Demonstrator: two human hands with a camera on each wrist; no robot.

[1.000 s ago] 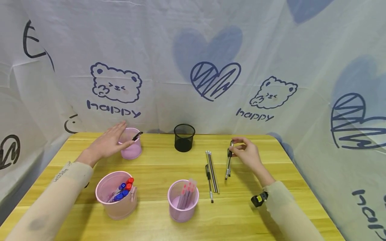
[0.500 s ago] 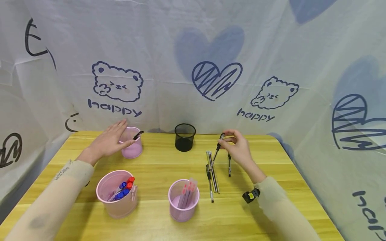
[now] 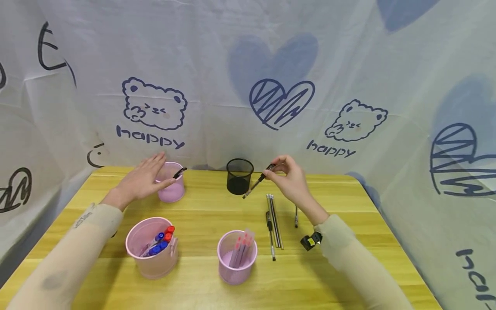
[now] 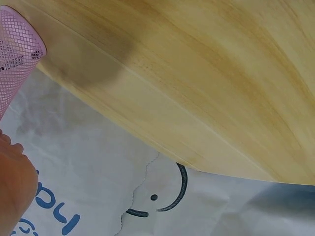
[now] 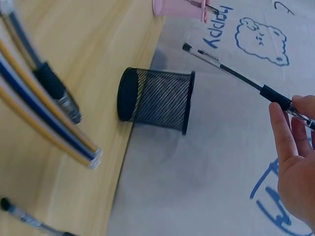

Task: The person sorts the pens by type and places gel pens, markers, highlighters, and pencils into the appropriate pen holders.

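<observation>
At the back left, my left hand [image 3: 140, 178] rests against a pink mesh pen cup [image 3: 172, 192], its fingers extended along the far side and its thumb across the front. A black pen [image 3: 180, 172] leans out over that cup's rim. My right hand [image 3: 292, 183] pinches a black-gripped gel pen [image 3: 255, 183] between thumb and fingers, tilted with its lower end toward the left. In the head view this end overlaps the foot of the black mesh pen cup [image 3: 239, 184]. The right wrist view shows the pen [image 5: 240, 77] in the air beyond the black cup [image 5: 160, 101].
Several pencils [image 3: 273, 224] and a gel pen [image 3: 270, 237] lie right of centre. Another pen [image 3: 296, 217] lies partly hidden under the right arm. In front stand a pink bucket [image 3: 153, 265] with blue and red markers and a pink cup [image 3: 234, 275] with pink-tipped pens.
My right hand has moved left with the gel pen, from the table's right side to near the black cup, tilting the pen. Another pen stays behind. The left hand keeps its place.
</observation>
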